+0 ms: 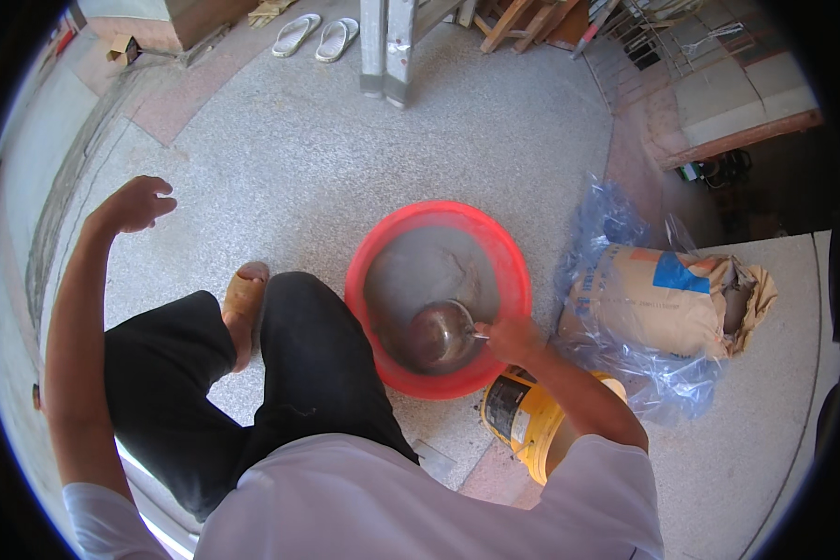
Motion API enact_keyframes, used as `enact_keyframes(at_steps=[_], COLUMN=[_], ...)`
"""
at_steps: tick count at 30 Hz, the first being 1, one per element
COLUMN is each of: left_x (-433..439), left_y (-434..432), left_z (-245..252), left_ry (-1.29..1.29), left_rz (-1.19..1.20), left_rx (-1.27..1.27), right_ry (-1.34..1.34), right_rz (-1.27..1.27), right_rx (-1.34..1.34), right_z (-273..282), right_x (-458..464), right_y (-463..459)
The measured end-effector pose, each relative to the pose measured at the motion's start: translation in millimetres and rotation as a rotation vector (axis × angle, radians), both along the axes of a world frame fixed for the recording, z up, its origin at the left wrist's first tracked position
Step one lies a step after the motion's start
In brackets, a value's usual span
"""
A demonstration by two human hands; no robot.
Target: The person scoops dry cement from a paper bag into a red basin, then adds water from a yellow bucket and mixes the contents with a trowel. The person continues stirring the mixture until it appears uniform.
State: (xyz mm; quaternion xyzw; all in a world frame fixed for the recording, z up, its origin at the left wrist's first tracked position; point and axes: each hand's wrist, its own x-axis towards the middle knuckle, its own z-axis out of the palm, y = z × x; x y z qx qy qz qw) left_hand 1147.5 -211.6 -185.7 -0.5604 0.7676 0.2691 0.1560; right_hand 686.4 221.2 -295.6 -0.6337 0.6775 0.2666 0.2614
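Note:
My right hand [514, 338] grips the short handle of a round metal ladle [437, 332] at the right side of a red plastic basin [514, 280]. The ladle's bowl lies in the basin against a grey powdery or wet mix [420, 255], and a ridge runs through the mix beside it. Whether the ladle holds any of the mix is hard to tell. Out to the left, my left hand [140, 203] hangs above the speckled floor with its fingers loosely curled and apart, holding nothing.
Right of the basin lies an opened brown paper sack [644, 297] on crumpled clear plastic sheeting [679, 385]. A yellow bucket [532, 427] is tipped over beneath my right forearm. Ahead stand grey ladder legs [385, 56], with light slippers [315, 38] left of them.

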Motion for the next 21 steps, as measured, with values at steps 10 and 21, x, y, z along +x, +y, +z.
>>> enact_keyframes(at_steps=[10, 21], left_x=[0.6, 1.0], left_y=[-3.6, -2.2], left_z=[-4.7, -1.8], left_ry=[0.010, -0.003], left_rz=[-0.053, -0.013], left_rx=[-0.050, -0.009], right_ry=[0.099, -0.456], right_rz=[0.074, -0.707], right_rx=[-0.143, -0.485], right_z=[52.3, -46.9], right_x=[-39.9, 20.2], right_y=[-30.6, 8.1])
